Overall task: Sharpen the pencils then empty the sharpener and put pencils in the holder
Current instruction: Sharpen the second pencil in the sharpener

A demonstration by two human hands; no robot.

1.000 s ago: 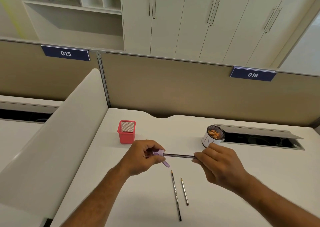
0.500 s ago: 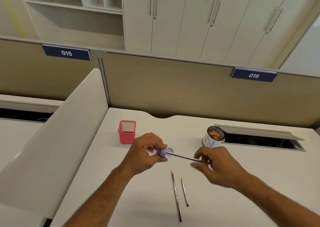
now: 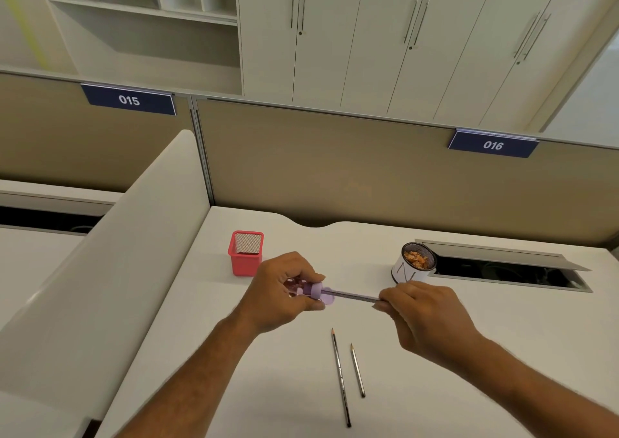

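Note:
My left hand (image 3: 279, 288) grips a purple sharpener (image 3: 310, 292) with a clear chamber, held above the white desk (image 3: 502, 354). A dark pencil (image 3: 351, 296) sticks out of the sharpener to the right, and my right hand (image 3: 425, 313) pinches its far end. Two more pencils lie on the desk below my hands, tips pointing away: a long one (image 3: 341, 377) and a shorter one (image 3: 357, 370) just right of it. A red mesh holder (image 3: 245, 253) stands behind my left hand.
A round white cup (image 3: 413, 267) with orange shavings in it stands at the back right, beside an open cable hatch (image 3: 509, 270). A white divider (image 3: 110, 253) borders the desk on the left and a tan partition (image 3: 368, 169) closes the back.
My right hand has turned on the pencil and shifted slightly along it while the sharpener stays in my left hand. The purple flap on the sharpener has swung around. The two loose pencils have not moved.

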